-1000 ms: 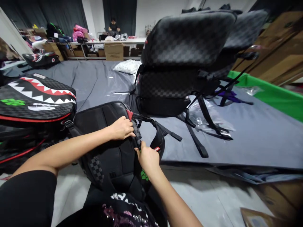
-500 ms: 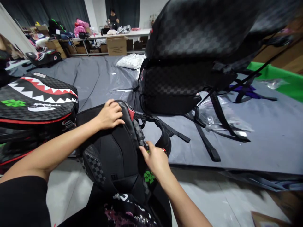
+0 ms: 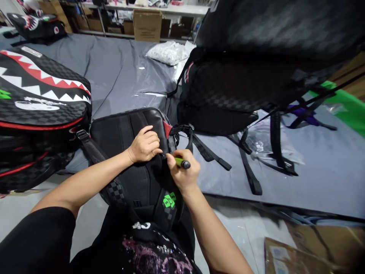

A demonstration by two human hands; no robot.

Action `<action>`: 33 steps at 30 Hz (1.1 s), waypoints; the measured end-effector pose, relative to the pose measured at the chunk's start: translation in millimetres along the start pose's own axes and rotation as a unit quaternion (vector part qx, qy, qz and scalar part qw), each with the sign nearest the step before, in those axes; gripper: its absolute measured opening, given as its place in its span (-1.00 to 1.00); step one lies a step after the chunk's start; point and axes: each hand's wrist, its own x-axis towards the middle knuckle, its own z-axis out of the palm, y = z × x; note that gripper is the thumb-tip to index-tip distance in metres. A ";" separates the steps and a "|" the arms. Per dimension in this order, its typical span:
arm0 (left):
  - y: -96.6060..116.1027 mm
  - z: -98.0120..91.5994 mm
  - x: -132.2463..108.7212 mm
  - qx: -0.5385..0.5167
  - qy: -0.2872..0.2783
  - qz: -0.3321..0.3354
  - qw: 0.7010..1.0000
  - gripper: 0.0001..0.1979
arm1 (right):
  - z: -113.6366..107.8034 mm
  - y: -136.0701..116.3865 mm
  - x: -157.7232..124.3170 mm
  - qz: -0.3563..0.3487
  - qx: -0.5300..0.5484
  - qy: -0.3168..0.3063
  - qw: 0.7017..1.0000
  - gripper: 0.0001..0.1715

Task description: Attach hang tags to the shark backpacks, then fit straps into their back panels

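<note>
A black backpack (image 3: 137,179) with grey checkered trim leans against the table edge in front of me, its padded back panel facing up. My left hand (image 3: 146,145) is closed on its surface near the right edge, fingers curled and the thumb pointing toward my right hand. In my right hand (image 3: 184,173) is a yellow-green tool (image 3: 179,161) with a black end, gripped like a pen. Its tip meets the bag's edge by the left thumb; the exact contact is hidden. A red tab (image 3: 167,129) and a black strap (image 3: 211,152) lie just beyond.
A shark-mouth backpack (image 3: 45,91) lies on the left above another bag. Stacked black backpacks (image 3: 228,83) stand at right with dangling straps. The table has a grey cover (image 3: 114,68), a white plastic bag (image 3: 168,52) and clear packaging (image 3: 265,137). Cardboard (image 3: 285,258) lies at lower right.
My left hand has slid from the bag's top edge down and right, curling near my right hand. My right hand has turned, bringing the yellow-green tool into view. The camera has tilted down.
</note>
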 end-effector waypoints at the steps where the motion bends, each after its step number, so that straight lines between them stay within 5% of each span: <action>1: 4.8 1.5 -0.3 -0.007 0.004 -0.020 1.000 -0.56 | 1.5 2.1 -3.1 -0.003 0.001 -0.026 1.000 -0.80; 3: 16.8 5.8 -1.2 -0.021 0.001 -0.092 0.996 -0.58 | -0.8 5.9 -8.8 0.031 0.005 -0.061 0.998 -0.79; 6: 31.9 12.6 -4.9 -0.047 0.017 -0.179 0.983 -0.50 | -10.6 8.1 -10.4 0.189 0.058 -0.088 0.976 -0.66; 9: 35.9 17.3 -11.5 -0.089 0.082 -0.186 0.975 -0.42 | -15.7 3.0 -3.7 0.355 0.180 -0.103 0.912 -0.56; 11: 34.5 18.8 -15.3 -0.107 0.112 -0.183 0.971 -0.39 | -14.1 -2.8 0.5 0.390 0.218 -0.105 0.889 -0.56; 17: 32.8 19.5 -17.8 -0.102 0.132 -0.166 0.972 -0.38 | 2.7 -13.9 -2.5 0.369 0.139 -0.026 0.919 -0.63; 33: 32.6 23.1 -20.6 -0.092 0.134 -0.154 0.975 -0.40 | 19.7 -11.1 -2.1 0.326 0.088 -0.005 0.941 -0.65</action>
